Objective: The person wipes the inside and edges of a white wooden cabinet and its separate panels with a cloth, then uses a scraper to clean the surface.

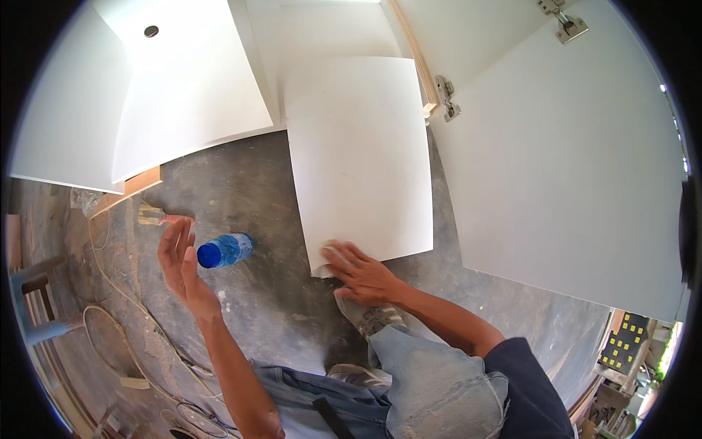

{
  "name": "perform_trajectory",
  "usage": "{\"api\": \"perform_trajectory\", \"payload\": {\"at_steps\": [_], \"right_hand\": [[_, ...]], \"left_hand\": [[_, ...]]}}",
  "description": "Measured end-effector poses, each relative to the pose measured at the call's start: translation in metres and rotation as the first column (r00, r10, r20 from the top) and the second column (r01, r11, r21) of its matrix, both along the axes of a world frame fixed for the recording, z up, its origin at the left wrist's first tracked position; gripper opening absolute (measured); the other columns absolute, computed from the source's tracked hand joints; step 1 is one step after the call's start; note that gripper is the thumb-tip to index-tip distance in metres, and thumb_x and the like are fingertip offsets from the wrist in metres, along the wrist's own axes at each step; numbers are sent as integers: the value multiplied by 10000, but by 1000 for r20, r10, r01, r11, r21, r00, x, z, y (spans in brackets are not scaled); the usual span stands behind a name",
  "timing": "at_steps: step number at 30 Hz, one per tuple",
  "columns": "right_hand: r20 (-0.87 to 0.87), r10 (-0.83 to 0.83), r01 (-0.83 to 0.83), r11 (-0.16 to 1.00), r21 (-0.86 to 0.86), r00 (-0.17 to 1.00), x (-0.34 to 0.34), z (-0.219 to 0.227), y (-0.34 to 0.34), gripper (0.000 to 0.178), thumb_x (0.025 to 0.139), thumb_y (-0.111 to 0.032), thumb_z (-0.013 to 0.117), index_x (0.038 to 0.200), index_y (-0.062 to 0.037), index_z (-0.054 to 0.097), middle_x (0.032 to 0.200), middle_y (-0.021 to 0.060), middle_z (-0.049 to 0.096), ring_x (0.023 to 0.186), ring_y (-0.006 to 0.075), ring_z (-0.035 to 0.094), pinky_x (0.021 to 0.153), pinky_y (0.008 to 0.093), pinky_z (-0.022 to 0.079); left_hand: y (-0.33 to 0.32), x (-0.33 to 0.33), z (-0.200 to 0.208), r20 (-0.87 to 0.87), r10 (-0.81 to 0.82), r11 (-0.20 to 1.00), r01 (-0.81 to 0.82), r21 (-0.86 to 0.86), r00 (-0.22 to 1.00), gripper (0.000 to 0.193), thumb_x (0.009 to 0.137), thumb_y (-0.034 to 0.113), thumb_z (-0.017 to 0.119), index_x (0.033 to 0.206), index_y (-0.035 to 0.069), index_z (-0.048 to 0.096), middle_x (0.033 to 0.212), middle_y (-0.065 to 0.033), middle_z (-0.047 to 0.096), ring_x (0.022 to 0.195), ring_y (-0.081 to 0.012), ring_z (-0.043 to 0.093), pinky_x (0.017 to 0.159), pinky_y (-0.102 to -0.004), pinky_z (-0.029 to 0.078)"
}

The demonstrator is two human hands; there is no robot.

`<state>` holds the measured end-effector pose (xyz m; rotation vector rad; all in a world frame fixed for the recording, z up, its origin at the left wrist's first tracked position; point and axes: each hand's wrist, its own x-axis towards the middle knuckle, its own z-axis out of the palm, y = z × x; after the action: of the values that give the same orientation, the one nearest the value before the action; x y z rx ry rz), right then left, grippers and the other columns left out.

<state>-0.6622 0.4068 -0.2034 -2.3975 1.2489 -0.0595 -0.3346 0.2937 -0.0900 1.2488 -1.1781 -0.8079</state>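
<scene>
My right hand (pixel 360 276) is blurred by motion at the near left corner of a white panel (pixel 358 154). Under its fingers a pale, crumpled cloth (pixel 320 270) is pressed against the panel; most of it is hidden. The panel slopes from a white cabinet (pixel 336 29) down toward my feet. My left hand (pixel 187 272) is raised above the floor with its fingers stretched out, holding nothing. Beside it, a clear bottle with a blue cap (pixel 225 250) appears on the floor. Just beyond those fingers lies a brush-like tool with a red handle (pixel 179 219).
A hinged white door (pixel 563 168) stands open on the right, with metal hinges (pixel 447 99). Another white cabinet part with a round hole (pixel 151 31) is at the far left. Cables (pixel 139 300) trail over the dark floor near a blue-grey frame (pixel 47 300).
</scene>
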Motion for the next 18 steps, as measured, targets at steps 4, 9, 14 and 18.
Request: {"api": "perform_trajectory", "payload": {"at_steps": [4,9,14,18], "right_hand": [[-110,135,-148,980,-130,985,-34,-19,1,674,1069,-544,376,1534,-65,468,1725,94,187,1605,302,98,1312,487,87],[-308,100,-64,990,125,946,-129,24,28,634,1044,-460,501,1543,-71,458,1731,89,167,1607,298,86,1316,493,61],[-189,310,-318,948,-9,932,-42,18,-25,634,1056,-498,424,1536,-87,476,1733,64,167,1611,272,52,1317,498,30],[-122,364,-355,931,88,923,-61,11,-24,634,1067,-532,345,1547,-138,474,1733,-7,175,1613,223,25,1318,504,12]], "left_hand": [[-1,4,-3,-24,6,1000,-6,-17,1000,517,980,230,591,1435,-1,505,1455,-210,566,1389,-366,532,1177,-499,378],[-1,11,7,-56,79,996,-82,-41,995,509,964,182,596,1431,-1,505,1435,-197,574,1353,-368,563,1149,-491,423],[-6,2,0,-97,66,997,-70,-42,993,487,1002,195,560,1445,12,473,1452,-218,561,1370,-376,543,1158,-500,428],[-3,9,-1,-74,61,997,-65,-51,995,485,1003,198,556,1446,21,471,1450,-231,558,1357,-384,553,1151,-498,435]]}}
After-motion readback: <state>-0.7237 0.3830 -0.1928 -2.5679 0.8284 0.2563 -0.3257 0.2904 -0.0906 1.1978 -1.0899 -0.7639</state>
